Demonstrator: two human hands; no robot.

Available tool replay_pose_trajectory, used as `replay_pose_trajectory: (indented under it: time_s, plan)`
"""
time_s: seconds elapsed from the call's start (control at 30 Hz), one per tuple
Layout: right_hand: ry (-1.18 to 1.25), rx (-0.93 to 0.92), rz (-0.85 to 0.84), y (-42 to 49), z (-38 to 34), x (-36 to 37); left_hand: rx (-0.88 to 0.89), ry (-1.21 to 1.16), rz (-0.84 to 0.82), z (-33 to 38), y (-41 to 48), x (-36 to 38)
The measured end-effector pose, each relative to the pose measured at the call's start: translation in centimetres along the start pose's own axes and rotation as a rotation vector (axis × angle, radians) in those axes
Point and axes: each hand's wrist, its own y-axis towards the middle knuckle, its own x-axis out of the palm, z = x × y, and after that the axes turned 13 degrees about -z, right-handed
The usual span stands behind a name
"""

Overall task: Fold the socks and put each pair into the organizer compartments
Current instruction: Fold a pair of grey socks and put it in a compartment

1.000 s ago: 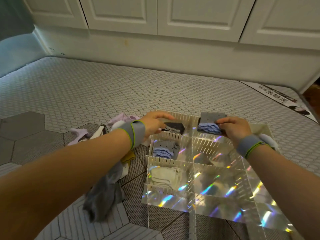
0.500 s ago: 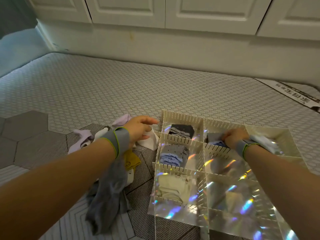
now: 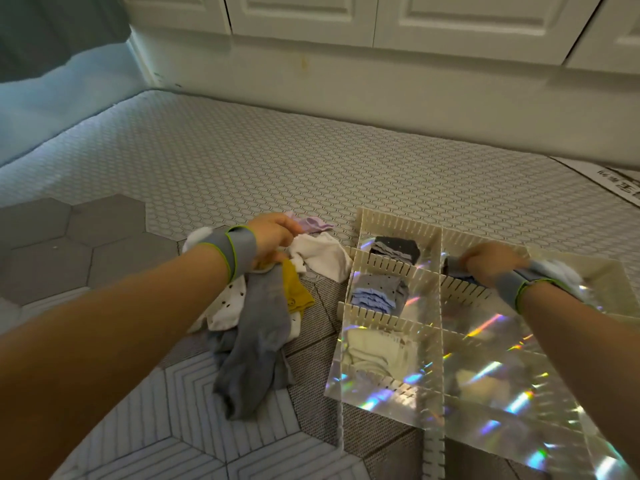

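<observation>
The cream slotted organizer [image 3: 398, 268] stands on the mattress at the right. Its left column holds a dark folded pair [image 3: 398, 249], a grey and blue pair [image 3: 379, 294] and a cream pair [image 3: 377, 351]. My right hand [image 3: 491, 263], blurred, is down in the far middle compartment with fingers curled on another grey and blue pair [image 3: 450, 268], mostly hidden. My left hand [image 3: 273, 235] rests on the loose sock pile, fingers bent down where a lilac sock [image 3: 311, 223] meets a white sock [image 3: 322, 258]; whether it grips one is hidden.
The pile also holds a long grey sock [image 3: 256, 341], a mustard sock [image 3: 294, 289] and a dotted white sock [image 3: 228, 303]. A white item [image 3: 564, 271] lies in the organizer's far right compartment. White cabinet doors [image 3: 311, 19] stand behind the mattress.
My right hand brought the grey and blue pair down into the far middle compartment. My left hand left the organizer's corner and dropped onto the sock pile. The view tilted down.
</observation>
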Motion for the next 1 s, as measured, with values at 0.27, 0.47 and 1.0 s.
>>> replay_pose_trajectory:
  time_s: [0.27, 0.47, 1.0]
  plan:
    - [0.338, -0.268, 0.076, -2.8, -3.8, -0.3, -0.16, 0.316, -0.019, -2.3, -2.2, -2.5]
    - [0.527, -0.403, 0.01, -5.6, -7.2, 0.7, -0.303, 0.179, -0.102, -5.3, -3.6, -1.9]
    - [0.908, -0.666, -0.659, -10.7, -11.9, 4.1, 0.156, -0.375, -0.447, 0.6, -5.7, -0.3]
